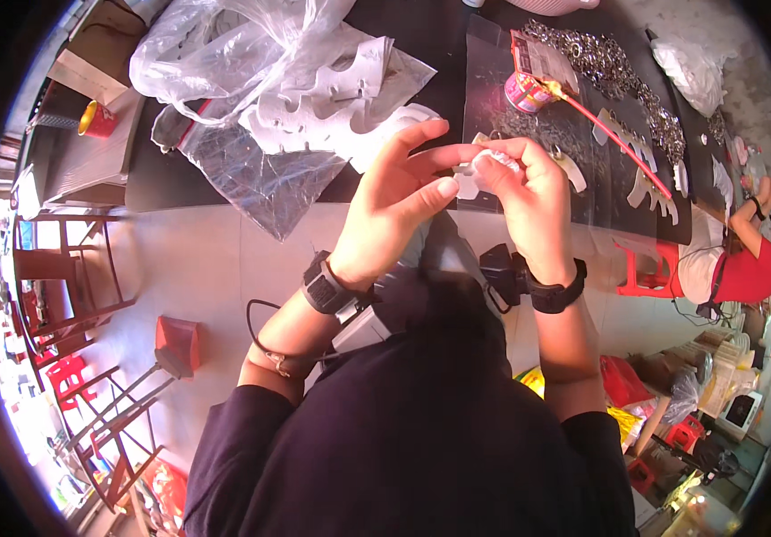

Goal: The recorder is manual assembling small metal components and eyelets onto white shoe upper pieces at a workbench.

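Note:
My right hand (533, 201) is closed in a pinch on a small crumpled white piece (500, 159), perhaps tissue or thin plastic. My left hand (381, 201) is beside it with fingers and thumb spread. One left finger reaches to the white piece, though its tip is partly hidden. Just beneath the fingertips, a pale flat piece (467, 187) shows at the table's near edge. Beyond my left hand, white scalloped sheets (314, 121) lie on clear plastic bags (256, 174). Right of my hands, a metallic-looking curved piece (570, 170) rests on the table.
A pink tub (526, 92) with a yellow-smeared rim stands on the dark table (417, 36), a red stick (622, 143) slanting from it. Heaped metal rings (596, 58) and toothed flat pieces (649, 192) lie rightward. A person in red (752, 268) sits at far right.

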